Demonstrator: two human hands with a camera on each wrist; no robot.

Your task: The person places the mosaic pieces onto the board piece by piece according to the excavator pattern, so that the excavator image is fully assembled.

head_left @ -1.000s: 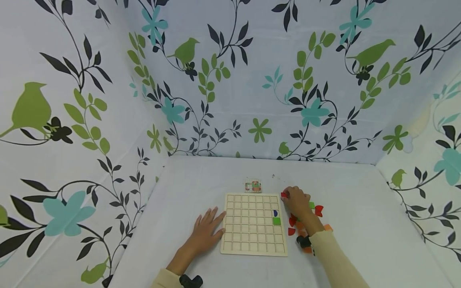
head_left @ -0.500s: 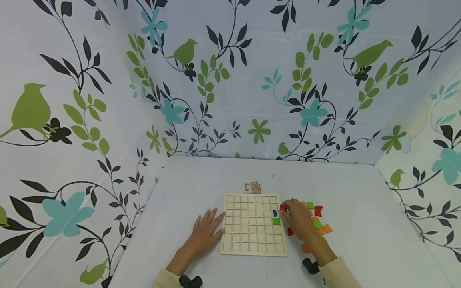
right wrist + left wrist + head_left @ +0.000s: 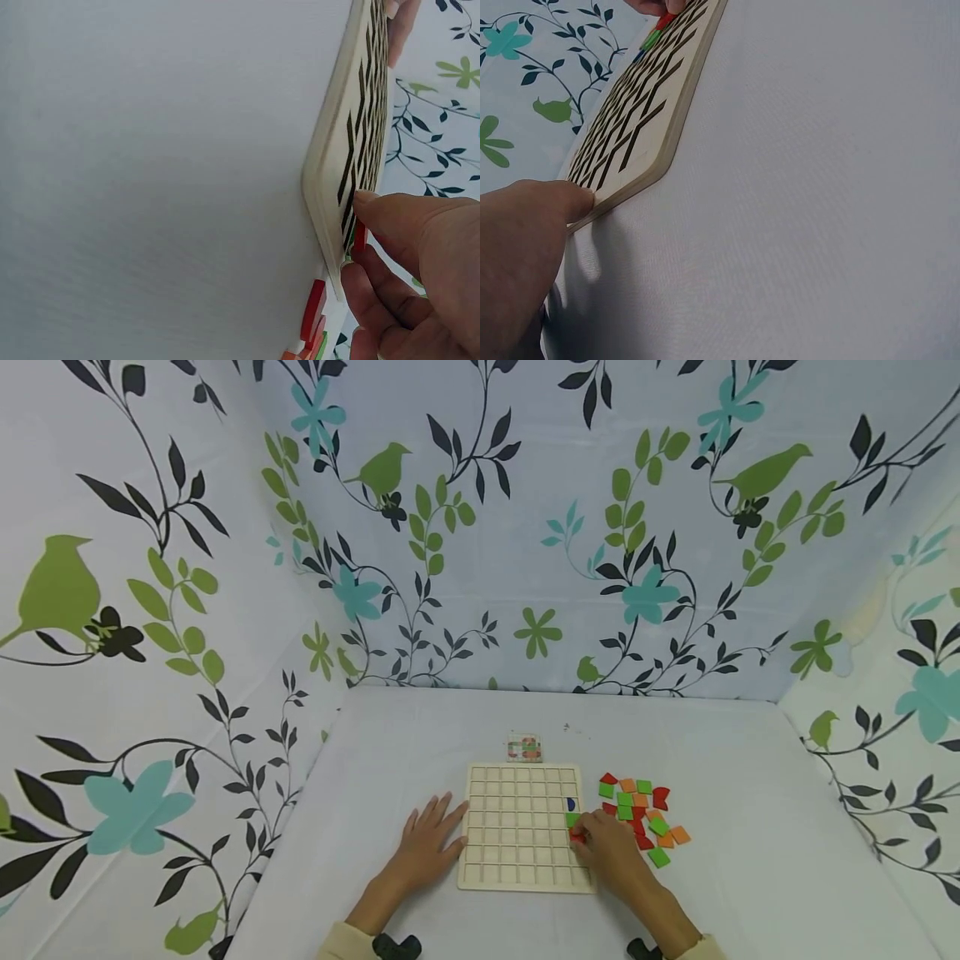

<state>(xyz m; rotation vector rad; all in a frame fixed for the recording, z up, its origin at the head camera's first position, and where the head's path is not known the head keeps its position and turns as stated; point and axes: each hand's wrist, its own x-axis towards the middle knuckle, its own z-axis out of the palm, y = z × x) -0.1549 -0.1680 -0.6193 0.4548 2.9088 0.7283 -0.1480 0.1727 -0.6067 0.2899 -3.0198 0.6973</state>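
A wooden grid board (image 3: 510, 868) lies flat on the white table. My right hand (image 3: 613, 850) pinches a red tile (image 3: 361, 235) between thumb and fingers, over a cell in the board's right column. Just above that cell sit a green square tile (image 3: 572, 819) and a dark blue half-round piece (image 3: 572, 804). Whether the red tile is seated in its cell cannot be made out. My left hand (image 3: 429, 842) lies with fingers spread at the board's left side. In the left wrist view its thumb (image 3: 576, 201) touches the board's edge.
Right of the board lies a loose group of red, green and orange tiles, among them a red notched tile (image 3: 661, 797) and a green tile (image 3: 659, 857). Behind the board is a small patterned card (image 3: 523, 747). A leaf-and-bird printed cloth (image 3: 465, 560) stands around the table.
My right hand has moved from the loose tiles, left and toward me, onto the board's right column with the red tile. More loose tiles are uncovered. The left hand stays put.
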